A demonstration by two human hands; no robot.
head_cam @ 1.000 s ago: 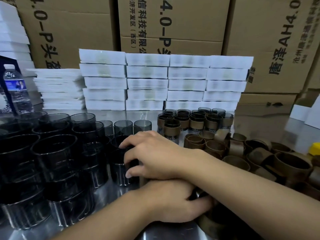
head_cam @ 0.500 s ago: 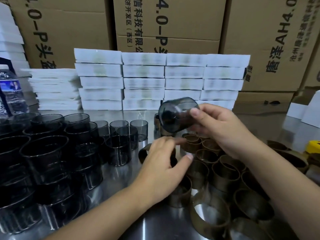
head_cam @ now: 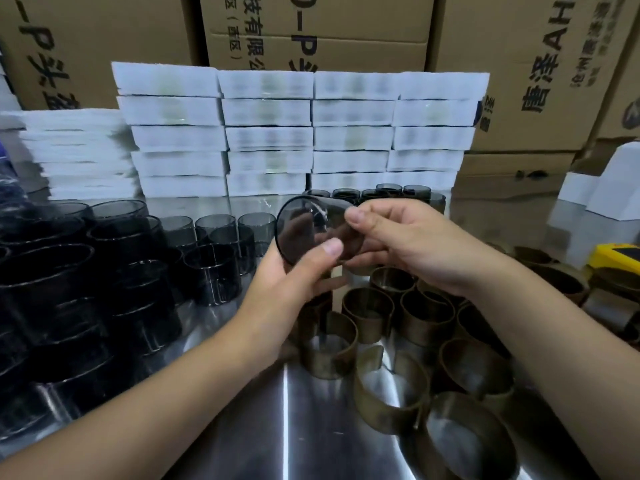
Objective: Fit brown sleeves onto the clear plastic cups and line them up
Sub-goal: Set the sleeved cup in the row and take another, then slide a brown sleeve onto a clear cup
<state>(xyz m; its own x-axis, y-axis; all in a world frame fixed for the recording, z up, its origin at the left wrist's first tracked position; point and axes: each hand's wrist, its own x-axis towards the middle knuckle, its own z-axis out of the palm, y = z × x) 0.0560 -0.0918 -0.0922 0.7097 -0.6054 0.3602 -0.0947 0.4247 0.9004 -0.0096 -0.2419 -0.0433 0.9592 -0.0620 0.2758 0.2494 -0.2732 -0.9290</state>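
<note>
- The cup (head_cam: 304, 233) was held on its side in the air above the middle of the steel table (head_cam: 277, 427), its round end facing left and near.
- The left hand (head_cam: 298, 275) pinched the cup's near end between thumb and fingers. The right hand (head_cam: 415, 244) curled its fingers round the other end. A brownish tint showed there, but whether it was a sleeve could not be told.
- To do this step well, the sleeve should probably be kept square to the cup and slid on evenly, since a tilted band would likely jam on the thin wall.
- The cup was smoky, see-through plastic, glossy and straight-sided.
- The brown sleeves (head_cam: 367, 313) were thin open rings with a dull sheen, scattered loose at the near right.
- Bare cups (head_cam: 211, 271) crowded the left, and sleeved cups (head_cam: 388, 194) stood in a far row before stacked white boxes (head_cam: 266, 133).
</note>
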